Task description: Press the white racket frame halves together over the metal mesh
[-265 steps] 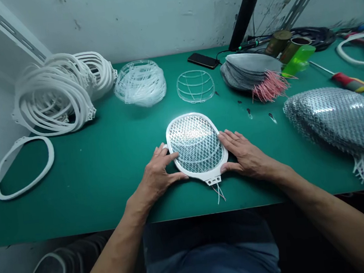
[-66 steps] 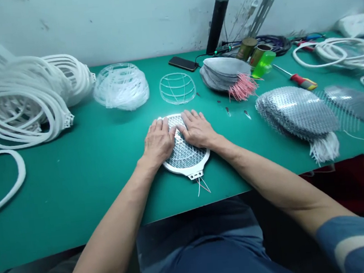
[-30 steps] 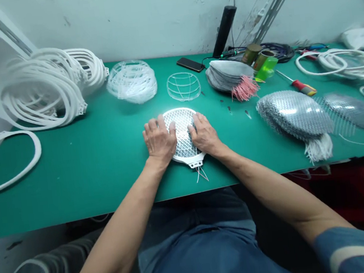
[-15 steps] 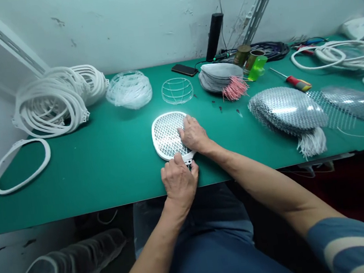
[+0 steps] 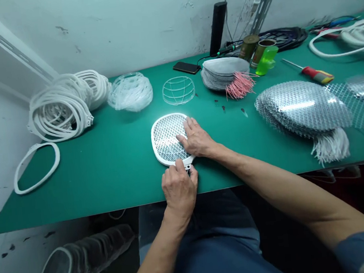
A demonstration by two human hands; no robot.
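White oval racket frame, diamond mesh, flat

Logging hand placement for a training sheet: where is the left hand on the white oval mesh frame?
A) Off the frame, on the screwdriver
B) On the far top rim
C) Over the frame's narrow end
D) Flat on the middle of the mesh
C. The left hand curls over the narrow end of the white oval frame, while the right hand lies on the mesh.
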